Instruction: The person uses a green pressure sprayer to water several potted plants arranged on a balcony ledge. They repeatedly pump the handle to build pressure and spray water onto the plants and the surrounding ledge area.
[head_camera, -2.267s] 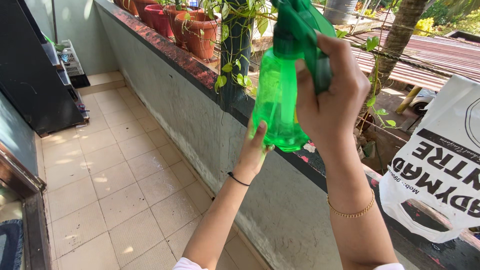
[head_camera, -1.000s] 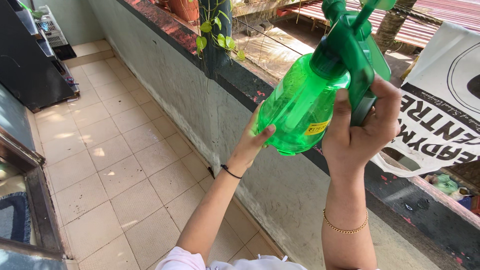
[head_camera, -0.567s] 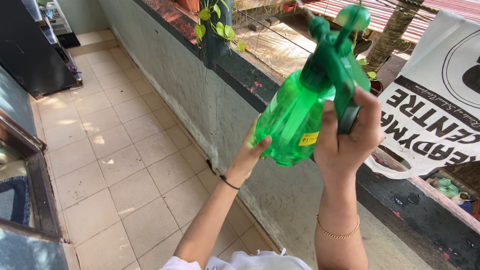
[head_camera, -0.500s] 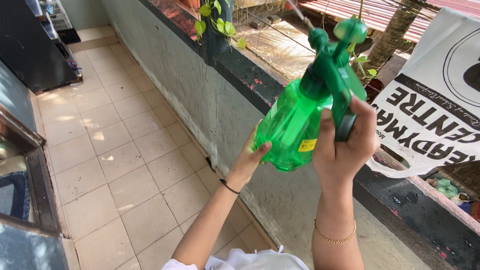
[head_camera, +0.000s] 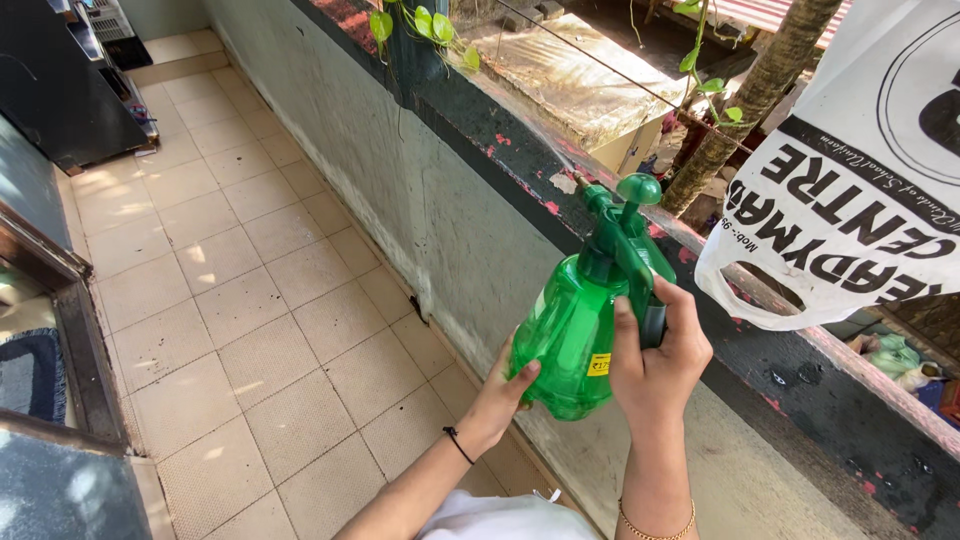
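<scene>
I hold a translucent green pump spray bottle (head_camera: 575, 325) in front of the balcony wall, tilted with its nozzle toward the upper left. My right hand (head_camera: 655, 365) is wrapped around its dark green handle and trigger. My left hand (head_camera: 505, 385) cups the bottle's base from below and the left. A thin spray streams from the nozzle toward the climbing plant (head_camera: 425, 22) on the ledge.
A grey parapet wall with a dark ledge (head_camera: 500, 165) runs diagonally. A white printed plastic bag (head_camera: 850, 190) hangs over the ledge at right. Beige tiled floor (head_camera: 230, 300) lies left, with a dark cabinet (head_camera: 50, 90) at the far end. A tree trunk (head_camera: 745, 110) rises beyond the wall.
Both hands have lowered the bottle from head height to chest height. The view has tilted down; the pots have left the frame, and spray now leaves the nozzle.
</scene>
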